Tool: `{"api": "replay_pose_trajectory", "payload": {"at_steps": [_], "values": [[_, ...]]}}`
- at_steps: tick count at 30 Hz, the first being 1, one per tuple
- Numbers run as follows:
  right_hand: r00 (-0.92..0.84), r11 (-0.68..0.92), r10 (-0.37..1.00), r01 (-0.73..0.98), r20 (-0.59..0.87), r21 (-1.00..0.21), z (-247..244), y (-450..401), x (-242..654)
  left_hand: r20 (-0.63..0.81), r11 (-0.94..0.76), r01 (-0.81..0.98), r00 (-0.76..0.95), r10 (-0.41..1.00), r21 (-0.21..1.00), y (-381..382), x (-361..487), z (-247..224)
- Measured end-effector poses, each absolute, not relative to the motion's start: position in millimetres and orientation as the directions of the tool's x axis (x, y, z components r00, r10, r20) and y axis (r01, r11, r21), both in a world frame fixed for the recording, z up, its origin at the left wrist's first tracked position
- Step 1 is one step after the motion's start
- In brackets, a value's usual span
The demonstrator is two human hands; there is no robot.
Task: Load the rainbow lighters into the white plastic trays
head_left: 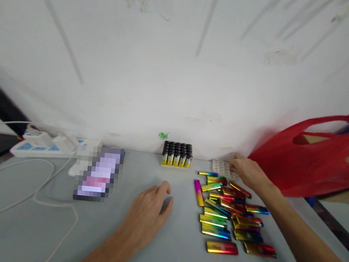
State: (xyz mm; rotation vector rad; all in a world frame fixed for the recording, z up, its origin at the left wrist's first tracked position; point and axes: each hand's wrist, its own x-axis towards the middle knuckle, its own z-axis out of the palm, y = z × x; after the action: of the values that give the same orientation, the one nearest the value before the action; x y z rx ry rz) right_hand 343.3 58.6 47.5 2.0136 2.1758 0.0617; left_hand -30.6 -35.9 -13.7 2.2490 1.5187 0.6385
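Note:
My left hand [150, 207] rests over the table with nothing in it, its thumb apart from its bent index finger. Far to the right, my right hand [247, 171] has its fingers closed at the right end of a white tray with rows of small holes [219, 167], close to the wall. In front of that hand lies a loose pile of shiny, multicoloured lighters [215, 221], each on its side. A block of upright yellow-and-white lighters with black tops [176, 156] stands in a white tray between the hands, against the wall.
A red bag [298, 159] with cardboard in it stands at the right. On the left are a phone [101, 173], a white power strip [43, 147] with plugs, and a looping white cable [75, 216]. The white wall [179, 78] closes off the table's back edge.

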Motion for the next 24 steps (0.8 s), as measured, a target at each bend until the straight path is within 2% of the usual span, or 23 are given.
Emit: {"api": "replay_pose_trajectory", "payload": {"at_steps": [8,11,12,15,17,21,24], "values": [[-0.102,0.086,0.985,0.99,0.136,0.116,90,23,352,0.21,-0.35,0.708,0.281,0.937,0.613,-36,-33,-16],[-0.18,0.185,0.942,0.983,0.282,0.009,98,-9,325,0.214,-0.323,0.66,0.244,0.946,0.679,-38,-31,-6],[-0.235,0.253,0.926,0.967,0.294,-0.022,96,-20,307,0.2,-0.295,0.616,0.221,0.955,0.731,-39,-31,-2],[-0.44,0.454,0.884,0.889,0.16,-0.063,78,-47,245,0.1,-0.157,0.364,0.173,0.98,0.918,-41,-32,13],[-0.547,0.554,0.832,0.829,0.095,-0.075,64,-52,211,0.052,-0.112,0.305,0.197,0.979,0.946,-42,-32,18],[-0.486,0.504,0.864,0.827,0.131,-0.251,48,-30,200,-0.006,-0.07,0.344,0.213,0.977,0.936,-40,-29,11],[-0.335,0.382,0.919,0.885,0.207,-0.266,44,-7,221,-0.093,0.032,0.269,0.218,0.972,0.963,-36,-29,1]]}}
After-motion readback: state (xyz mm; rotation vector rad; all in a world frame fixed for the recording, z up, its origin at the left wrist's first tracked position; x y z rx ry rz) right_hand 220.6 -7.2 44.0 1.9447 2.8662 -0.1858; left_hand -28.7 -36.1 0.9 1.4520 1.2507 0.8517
